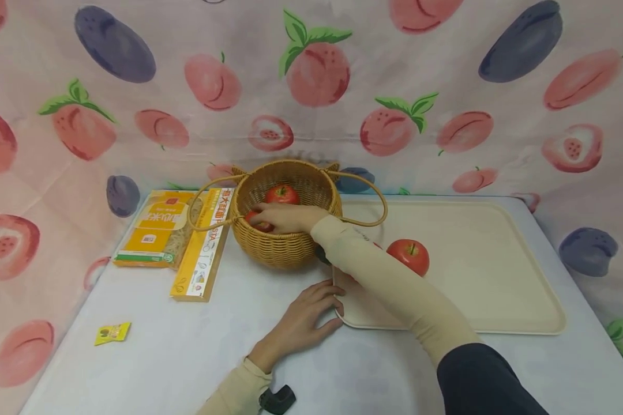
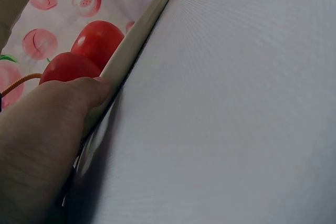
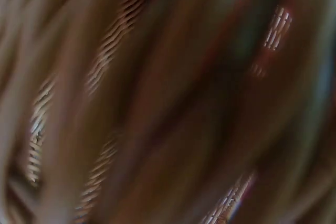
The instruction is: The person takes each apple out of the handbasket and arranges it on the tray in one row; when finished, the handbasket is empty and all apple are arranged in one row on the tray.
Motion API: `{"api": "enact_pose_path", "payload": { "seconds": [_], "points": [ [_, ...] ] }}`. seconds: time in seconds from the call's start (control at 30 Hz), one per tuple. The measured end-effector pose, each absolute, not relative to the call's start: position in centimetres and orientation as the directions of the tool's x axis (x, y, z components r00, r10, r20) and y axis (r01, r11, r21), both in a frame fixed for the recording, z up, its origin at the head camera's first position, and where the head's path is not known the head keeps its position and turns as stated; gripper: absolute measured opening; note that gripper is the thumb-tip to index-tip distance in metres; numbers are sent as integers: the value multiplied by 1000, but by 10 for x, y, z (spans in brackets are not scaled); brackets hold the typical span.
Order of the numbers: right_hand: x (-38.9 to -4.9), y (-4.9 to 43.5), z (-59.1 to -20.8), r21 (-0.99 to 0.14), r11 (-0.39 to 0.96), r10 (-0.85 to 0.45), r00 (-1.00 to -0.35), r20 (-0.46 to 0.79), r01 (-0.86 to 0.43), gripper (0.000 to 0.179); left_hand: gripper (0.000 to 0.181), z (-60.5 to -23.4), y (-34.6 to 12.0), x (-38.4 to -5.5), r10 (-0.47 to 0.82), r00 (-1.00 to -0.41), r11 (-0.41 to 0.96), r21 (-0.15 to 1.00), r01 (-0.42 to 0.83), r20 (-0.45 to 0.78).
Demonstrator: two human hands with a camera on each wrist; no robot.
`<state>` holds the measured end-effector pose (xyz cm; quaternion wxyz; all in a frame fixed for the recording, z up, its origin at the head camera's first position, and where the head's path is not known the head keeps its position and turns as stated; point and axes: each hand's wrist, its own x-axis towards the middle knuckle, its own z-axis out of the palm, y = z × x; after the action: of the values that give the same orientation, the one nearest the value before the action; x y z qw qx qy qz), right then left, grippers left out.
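Inside a wicker basket (image 1: 280, 251) my right hand (image 1: 289, 218) reaches over the near rim, its fingers curled over a red apple (image 1: 262, 227). Behind it in the basket lies a second apple (image 1: 282, 194). My left hand (image 1: 305, 318) rests at the near left corner of a cream tray (image 1: 477, 259), fingers spread, touching the edge. The left wrist view shows that thumb (image 2: 84, 95) against the tray's rim, with two apples (image 2: 71, 66) beyond. One tray apple (image 1: 409, 256) shows well in the head view; the right sleeve mostly hides the other. Basket weave fills the blurred right wrist view.
Left of the basket lie a yellow bag of grain (image 1: 153, 230) and a long yellow-white pasta box (image 1: 202, 253). A small yellow wrapped packet (image 1: 112, 333) is near the table's left edge. The basket's loop handles (image 1: 376, 222) stick out sideways. A fruit-print cloth hangs behind.
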<state>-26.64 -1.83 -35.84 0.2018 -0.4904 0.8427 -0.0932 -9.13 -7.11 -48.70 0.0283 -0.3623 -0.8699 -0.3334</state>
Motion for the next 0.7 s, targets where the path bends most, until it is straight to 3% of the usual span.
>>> {"api": "enact_pose_path", "payload": {
  "seconds": [0.3,0.6,0.7],
  "points": [
    [-266,-22,-355,-349,523,-850,-444,-285,-778,42,10,-488,-72,-92,619,-734,516,559,649,280],
    [-264,-25,-354,-363,732,-678,-561,-475,-577,50,11,-488,-72,-91,621,-722,512,540,669,305],
    [-264,-25,-354,-370,754,-653,-565,-505,-542,55,11,-488,-72,-92,623,-720,510,538,671,307]
  ]
}}
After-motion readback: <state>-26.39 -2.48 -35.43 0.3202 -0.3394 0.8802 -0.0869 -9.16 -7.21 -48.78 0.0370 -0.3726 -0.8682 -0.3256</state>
